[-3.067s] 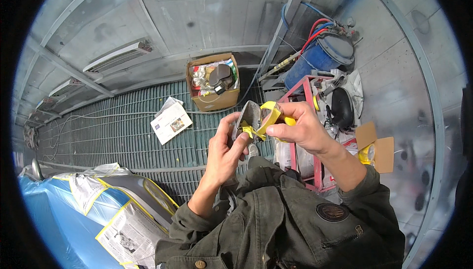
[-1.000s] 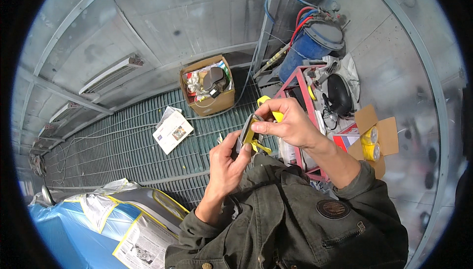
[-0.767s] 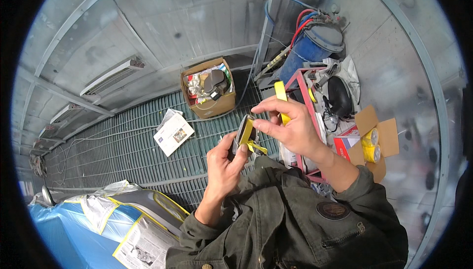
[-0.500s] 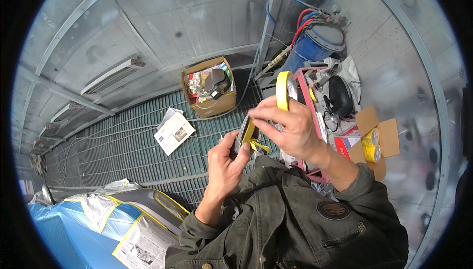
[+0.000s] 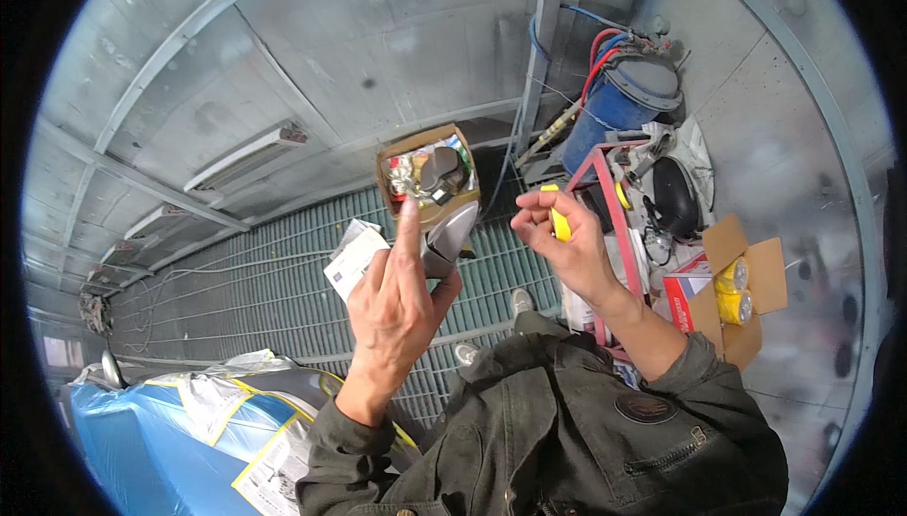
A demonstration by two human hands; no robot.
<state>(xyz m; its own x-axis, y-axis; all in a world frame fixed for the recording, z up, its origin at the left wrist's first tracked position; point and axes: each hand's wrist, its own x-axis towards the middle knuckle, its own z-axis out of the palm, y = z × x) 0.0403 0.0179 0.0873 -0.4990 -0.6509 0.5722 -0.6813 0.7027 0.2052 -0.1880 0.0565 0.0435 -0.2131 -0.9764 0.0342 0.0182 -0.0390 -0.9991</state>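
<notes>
Silver part (image 5: 455, 232) sits between the left hand's (image 5: 397, 294) thumb and fingers, the hand partly closed on it, forefinger stretched straight. To its right, well apart, the right hand (image 5: 574, 247) half curls around yellow tape (image 5: 561, 225). White paper (image 5: 354, 266) lies below and left of the left hand; a carton (image 5: 432, 211) stands beyond its fingertips.

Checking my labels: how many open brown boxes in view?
2. The first box is ahead, on the grating near the wall. The second box is at right, holding yellow rolls. Others could be hidden.
</notes>
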